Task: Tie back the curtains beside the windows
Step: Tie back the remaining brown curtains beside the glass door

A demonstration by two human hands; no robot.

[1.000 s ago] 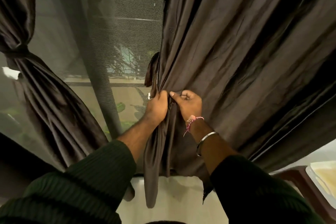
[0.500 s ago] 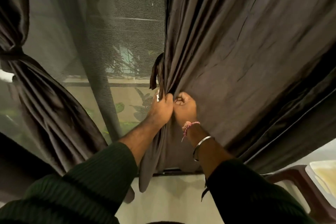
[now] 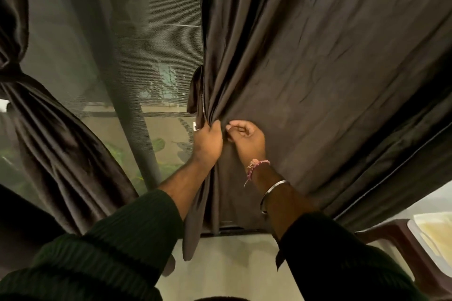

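Item 1, right-hand curtain (image 3: 318, 61): dark brown fabric, hanging loose over the right half of the window, its inner edge gathered into folds at mid-height. Half a second ago I logged the folds bunched tighter, with both hands pressed together; the gather now sits slightly spread.

Item 2, left hand (image 3: 208, 142): fingers curled round the gathered inner edge of the right-hand curtain, gripping it. Its position matches the earlier frame. A small white tag (image 3: 195, 126) shows just beside its knuckles.

Item 3, right hand (image 3: 247, 139): fingers curled, thumb and forefinger pinching a fold of the same curtain just beside the left hand. Earlier it touched the left hand; I now see a narrow gap between them. The wrist carries a pink thread band (image 3: 256, 166) and a metal bangle (image 3: 271, 193).

Item 4, left-hand curtain (image 3: 61, 149): same fabric, already cinched by a tie-back (image 3: 14, 78) at the far left, unchanged.

Item 5, window mesh screen (image 3: 151, 44): exposed between the two curtains, foliage visible behind it.

Item 6, fabric loop (image 3: 195, 90): hangs at the curtain edge above the left hand; I cannot tell whether it is a tie-back.

Item 7, brown chair (image 3: 401, 247): lower right, partly out of view.
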